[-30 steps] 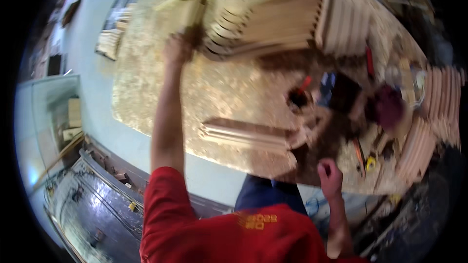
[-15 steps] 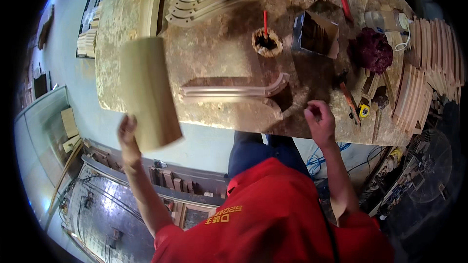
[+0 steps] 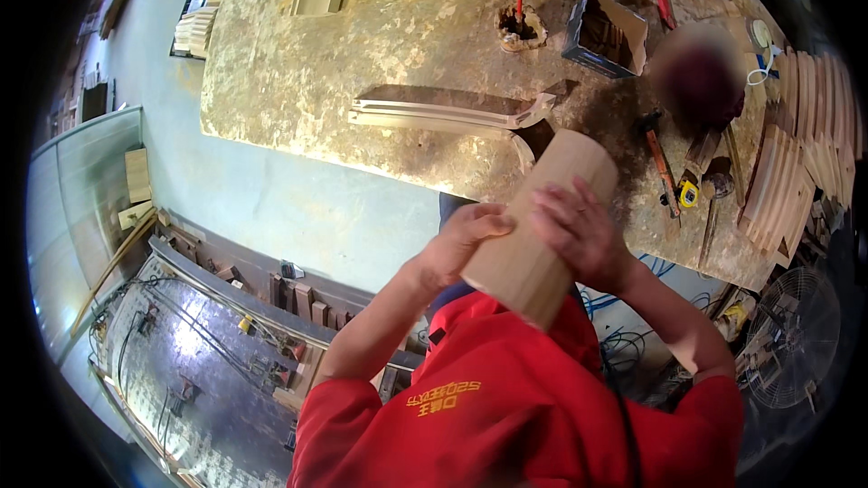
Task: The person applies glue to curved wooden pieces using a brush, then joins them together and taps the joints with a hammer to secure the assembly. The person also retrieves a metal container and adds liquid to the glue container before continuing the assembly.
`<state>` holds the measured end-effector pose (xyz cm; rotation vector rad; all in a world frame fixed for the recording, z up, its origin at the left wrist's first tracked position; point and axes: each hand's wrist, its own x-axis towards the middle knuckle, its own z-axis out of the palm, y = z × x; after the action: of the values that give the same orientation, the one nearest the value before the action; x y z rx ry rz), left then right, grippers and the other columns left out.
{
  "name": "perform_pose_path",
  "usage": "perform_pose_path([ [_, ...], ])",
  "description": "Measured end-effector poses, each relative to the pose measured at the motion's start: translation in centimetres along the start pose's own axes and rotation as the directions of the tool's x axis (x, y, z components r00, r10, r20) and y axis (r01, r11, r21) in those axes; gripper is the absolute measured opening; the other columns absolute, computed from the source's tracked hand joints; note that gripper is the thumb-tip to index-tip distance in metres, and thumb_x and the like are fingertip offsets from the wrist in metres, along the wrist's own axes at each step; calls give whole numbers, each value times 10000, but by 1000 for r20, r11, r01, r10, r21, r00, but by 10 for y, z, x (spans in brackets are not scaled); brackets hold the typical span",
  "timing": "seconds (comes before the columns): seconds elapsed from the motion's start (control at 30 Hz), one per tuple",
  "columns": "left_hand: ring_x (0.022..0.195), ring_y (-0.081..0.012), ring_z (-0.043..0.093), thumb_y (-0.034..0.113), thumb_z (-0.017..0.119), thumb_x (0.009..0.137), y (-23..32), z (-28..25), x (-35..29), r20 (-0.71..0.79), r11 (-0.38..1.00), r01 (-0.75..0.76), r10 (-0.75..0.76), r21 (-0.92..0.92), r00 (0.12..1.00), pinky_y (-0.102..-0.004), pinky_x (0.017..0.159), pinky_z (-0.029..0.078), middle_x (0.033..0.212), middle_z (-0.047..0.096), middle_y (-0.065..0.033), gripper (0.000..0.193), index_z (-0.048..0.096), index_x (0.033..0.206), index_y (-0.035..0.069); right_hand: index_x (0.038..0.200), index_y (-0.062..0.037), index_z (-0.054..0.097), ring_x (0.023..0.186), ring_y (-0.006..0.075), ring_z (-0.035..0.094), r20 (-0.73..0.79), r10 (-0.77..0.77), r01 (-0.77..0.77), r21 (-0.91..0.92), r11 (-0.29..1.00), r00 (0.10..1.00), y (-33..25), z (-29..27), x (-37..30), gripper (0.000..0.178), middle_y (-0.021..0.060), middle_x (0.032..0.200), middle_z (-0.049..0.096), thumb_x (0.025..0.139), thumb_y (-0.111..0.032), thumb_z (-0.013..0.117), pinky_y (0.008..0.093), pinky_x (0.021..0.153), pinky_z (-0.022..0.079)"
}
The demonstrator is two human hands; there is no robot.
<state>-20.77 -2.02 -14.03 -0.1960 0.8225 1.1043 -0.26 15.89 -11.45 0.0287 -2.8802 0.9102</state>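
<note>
A pale, gently curved wooden panel (image 3: 520, 273) is held at a slant in front of my red shirt, near the table's front edge. My left hand (image 3: 466, 239) grips its left edge, with the thumb on the upper face. Across the panel's right side lies my right hand (image 3: 579, 230), fingers stretched out and slightly apart on the wood. Just beyond the panel, slim wooden rails (image 3: 434, 115) with a curved right end lie on the worn workbench (image 3: 289, 81). The panel's underside and my left fingertips are hidden.
An open cardboard box (image 3: 608, 36) and a crusted pot (image 3: 522, 32) with a red stick stand farther back. To the right lie a hammer (image 3: 660, 158), a yellow tape measure (image 3: 689, 193) and stacked curved slats (image 3: 778, 185). A fan (image 3: 791, 334) stands beyond the right edge.
The panel has come from the left to in front of my body. My right hand has moved onto its face. The view has shifted, so the bench appears higher.
</note>
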Motion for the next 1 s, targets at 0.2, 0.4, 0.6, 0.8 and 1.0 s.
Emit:
perform_pose_path([
  [0.2, 1239, -376, 586, 426, 818, 873, 50, -73, 87, 307, -399, 5, 713, 917, 630, -495, 1061, 477, 1364, 626, -162, 641, 626, 1359, 54, 1295, 42, 677, 1178, 324, 722, -334, 502, -413, 304, 859, 798, 11, -27, -5, 362, 189, 1264, 737, 1018, -191, 681, 432, 1005, 570],
  [0.4, 1219, -362, 560, 285, 737, 910, 110, -197, 132, 387, -559, -91, 440, 824, 810, -510, 1029, 460, 1274, 605, -111, 394, 646, 1265, 139, 1260, 24, 713, 1054, 140, 715, -194, 906, -548, 743, 385, 375, 21, 29, -21, 305, 64, 1135, 778, 961, -10, 767, 310, 914, 573],
  [0.6, 1301, -356, 566, 188, 897, 792, 221, -301, 44, 180, -613, 233, 535, 755, 825, -446, 1092, 489, 1366, 613, -127, 675, 607, 1392, 83, 1209, 5, 722, 1027, 127, 705, -127, 920, -488, 817, 309, 371, 21, 64, 44, 259, 43, 1094, 771, 957, -23, 779, 298, 906, 560],
  [0.8, 1296, -321, 610, 253, 949, 771, 220, -256, -8, 334, -504, 204, 774, 839, 538, -463, 1132, 499, 1387, 643, -133, 768, 581, 1423, 84, 1039, -22, 744, 933, 89, 697, -142, 884, -351, 881, 319, 446, 33, 101, 94, 153, 46, 1022, 787, 927, -84, 827, 303, 792, 558],
  [1.0, 1258, -200, 619, 62, 875, 854, 104, -84, 28, 47, 570, -576, 685, 587, 727, -357, 1085, 481, 1347, 679, -84, 611, 612, 1406, 55, 1217, -10, 714, 954, 162, 741, -119, 728, -468, 694, 547, 675, 15, 103, 130, 371, 120, 1088, 781, 931, -211, 839, 301, 803, 570],
])
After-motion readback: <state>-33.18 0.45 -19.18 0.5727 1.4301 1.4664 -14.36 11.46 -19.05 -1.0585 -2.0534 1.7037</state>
